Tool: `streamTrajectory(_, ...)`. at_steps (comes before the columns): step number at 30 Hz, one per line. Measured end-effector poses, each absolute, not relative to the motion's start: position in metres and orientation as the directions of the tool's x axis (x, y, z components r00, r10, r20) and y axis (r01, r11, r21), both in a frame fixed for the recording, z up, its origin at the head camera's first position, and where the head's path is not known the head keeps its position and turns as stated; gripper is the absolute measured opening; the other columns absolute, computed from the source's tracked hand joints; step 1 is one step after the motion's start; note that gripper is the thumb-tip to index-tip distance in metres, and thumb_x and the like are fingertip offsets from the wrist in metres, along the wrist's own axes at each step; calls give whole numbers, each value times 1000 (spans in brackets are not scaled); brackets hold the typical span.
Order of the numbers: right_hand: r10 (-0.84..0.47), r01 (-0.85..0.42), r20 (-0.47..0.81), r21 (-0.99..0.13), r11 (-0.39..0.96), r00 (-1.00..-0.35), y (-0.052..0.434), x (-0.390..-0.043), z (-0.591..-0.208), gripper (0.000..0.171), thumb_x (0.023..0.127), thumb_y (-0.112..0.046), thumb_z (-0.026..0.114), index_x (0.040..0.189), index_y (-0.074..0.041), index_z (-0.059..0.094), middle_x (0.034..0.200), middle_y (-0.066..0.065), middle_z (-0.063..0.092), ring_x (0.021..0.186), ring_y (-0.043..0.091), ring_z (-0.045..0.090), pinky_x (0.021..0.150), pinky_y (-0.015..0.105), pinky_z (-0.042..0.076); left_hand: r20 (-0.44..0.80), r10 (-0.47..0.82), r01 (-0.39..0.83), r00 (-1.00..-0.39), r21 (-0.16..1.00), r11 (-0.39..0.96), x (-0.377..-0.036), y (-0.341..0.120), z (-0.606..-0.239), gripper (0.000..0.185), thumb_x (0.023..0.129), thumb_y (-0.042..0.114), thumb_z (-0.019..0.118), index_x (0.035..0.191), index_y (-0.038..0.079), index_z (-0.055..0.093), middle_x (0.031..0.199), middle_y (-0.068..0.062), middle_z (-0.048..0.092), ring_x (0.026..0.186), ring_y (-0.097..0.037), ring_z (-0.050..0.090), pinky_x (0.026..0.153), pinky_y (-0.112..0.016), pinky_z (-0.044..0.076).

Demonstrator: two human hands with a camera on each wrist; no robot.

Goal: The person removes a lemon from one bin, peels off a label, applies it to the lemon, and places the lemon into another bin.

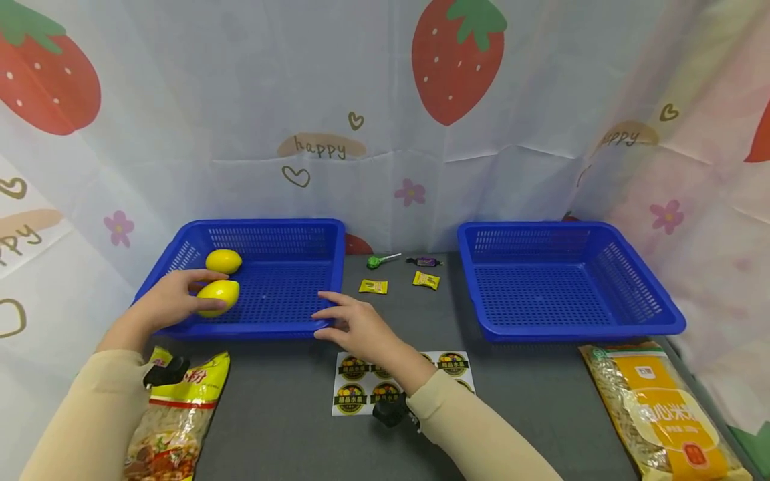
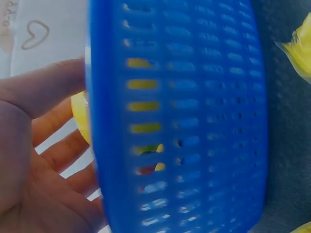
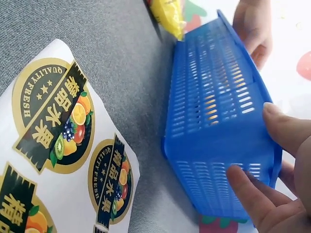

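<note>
In the head view two yellow lemons sit at the left end of the left blue basket [image 1: 265, 329]. My left hand [image 1: 171, 299] holds the front lemon [image 1: 221, 292] between thumb and fingers. Right behind it lies the other lemon [image 1: 224, 260]. The left wrist view shows a yellow lemon edge [image 2: 80, 116] past the basket wall, which hides most of it. My right hand [image 1: 363, 327] grips the front right corner of that basket, with fingers on both sides of its rim in the right wrist view.
A second blue basket [image 1: 577, 330] stands to the right. Between the baskets lie a green lollipop [image 1: 374, 261] and several wrapped candies [image 1: 426, 279]. A fruit sticker sheet [image 1: 351, 382] lies under my right forearm. Noodle packages flank the front, one left [image 1: 186, 401], one right [image 1: 674, 414].
</note>
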State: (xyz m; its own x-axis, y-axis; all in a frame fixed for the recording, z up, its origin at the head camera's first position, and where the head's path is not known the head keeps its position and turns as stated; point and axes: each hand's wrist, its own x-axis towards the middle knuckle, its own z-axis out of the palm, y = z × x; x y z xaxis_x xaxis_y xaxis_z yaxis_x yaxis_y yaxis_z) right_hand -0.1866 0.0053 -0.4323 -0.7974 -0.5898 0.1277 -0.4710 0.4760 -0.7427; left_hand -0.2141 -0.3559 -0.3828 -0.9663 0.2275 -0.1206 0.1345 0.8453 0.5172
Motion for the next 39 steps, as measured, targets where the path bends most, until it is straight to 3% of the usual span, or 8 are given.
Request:
streamTrajectory(6,-595,-466,112,-741,484,-796,6,-187,-432,36,98,-31,68,130,-17,70,161,-6,39,111,13,69,86,18,56,-100,269,177,-958,533,828,-207,-345,-369,67,101,46,60,151,4,45,128,-25,60,103,-35,60,81,-41,51)
streamTrajectory(11,-594,-456,116,-760,462,-796,6,-187,-430,36,97,-30,68,130,-15,70,160,-4,40,109,15,70,85,18,56,-37,303,230,-952,565,792,-202,-332,-361,59,103,38,58,152,7,44,126,-22,60,92,-27,60,73,-31,51)
streamTrajectory(18,-596,-445,105,-769,458,-796,8,-187,-428,37,97,-32,68,131,-17,69,159,-4,41,111,19,70,87,20,56,81,327,311,-942,579,754,-190,-313,-360,52,102,32,61,149,12,51,141,-19,54,108,-31,50,85,-41,47)
streamTrajectory(25,-556,-478,191,-765,432,-809,22,-188,-420,38,96,-31,70,131,-15,69,151,4,52,119,27,66,91,37,59,106,348,331,-931,645,689,-177,-280,-362,54,101,33,63,148,13,47,142,-14,56,119,-33,57,95,-52,53)
streamTrajectory(28,-530,-501,247,-762,411,-811,30,-187,-415,39,95,-30,72,130,-12,70,147,6,56,126,25,61,90,38,59,106,337,310,-936,701,642,-171,-262,-364,51,100,34,64,143,12,48,140,-12,57,121,-31,58,99,-54,53)
streamTrajectory(32,-493,-507,296,-776,375,-818,42,-182,-409,42,94,-30,73,131,-12,69,144,6,59,124,22,62,89,35,59,143,326,320,-935,735,597,-164,-237,-370,47,99,32,66,140,13,53,136,-9,61,114,-24,59,97,-43,56)
streamTrajectory(36,-458,-490,320,-811,321,-830,52,-173,-405,45,94,-30,74,135,-16,66,143,4,59,116,19,67,90,32,59,217,338,382,-916,732,564,-155,-214,-376,45,96,27,71,138,15,58,132,-5,65,106,-18,61,85,-28,57)
streamTrajectory(39,-445,-479,329,-831,282,-833,57,-167,-405,46,96,-30,71,140,-21,61,143,1,59,116,18,67,92,29,57,281,362,448,-889,700,556,-150,-198,-377,44,94,25,74,135,15,62,130,-2,66,101,-15,62,78,-26,57)
